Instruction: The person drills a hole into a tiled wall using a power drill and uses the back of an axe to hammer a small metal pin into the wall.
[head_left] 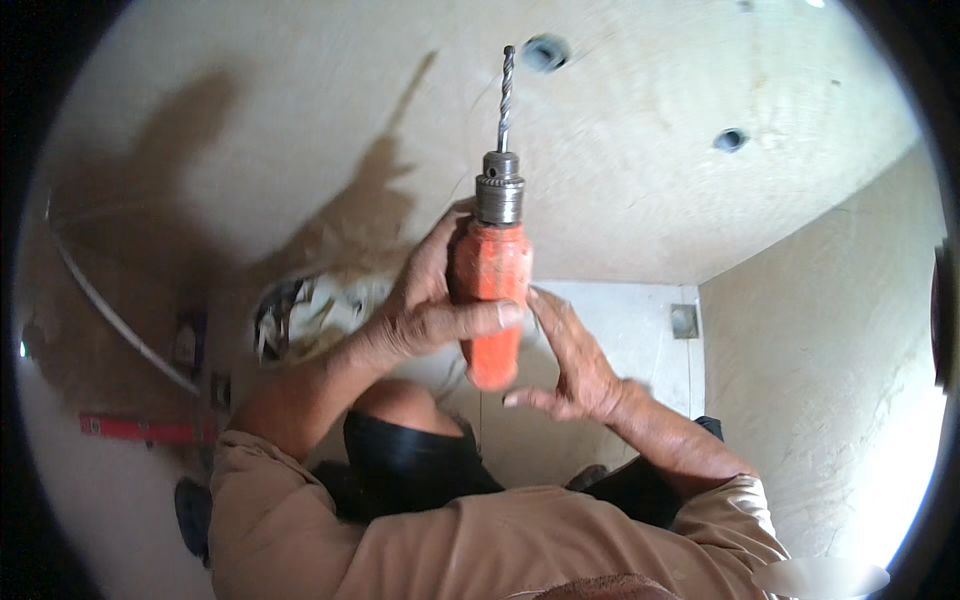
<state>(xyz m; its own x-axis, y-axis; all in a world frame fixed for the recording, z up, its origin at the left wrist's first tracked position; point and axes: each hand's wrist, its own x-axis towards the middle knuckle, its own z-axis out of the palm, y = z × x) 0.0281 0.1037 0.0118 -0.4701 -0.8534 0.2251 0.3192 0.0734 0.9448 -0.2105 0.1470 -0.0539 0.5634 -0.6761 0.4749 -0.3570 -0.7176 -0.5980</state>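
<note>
An orange power drill (492, 275) points away from me in the middle of the view. Its metal chuck (499, 195) carries a long spiral drill bit (506, 100), tip toward the wall. My left hand (425, 305) is wrapped round the drill body from the left, the thumb lying across its top. To the right of the drill is my right hand (582, 365), thumb and fingers apart. Its upper fingers reach the drill's side; whether they press on it I cannot tell. The drill's handle is hidden beneath the body.
Two round holes, a larger hole (545, 53) and a smaller one (731, 140), open in the plastered wall (620, 180). A square drain (684, 321) lies at the floor corner. Pale crumpled material (318, 318) sits left of my arm, and a red bar (140, 428) lies farther left.
</note>
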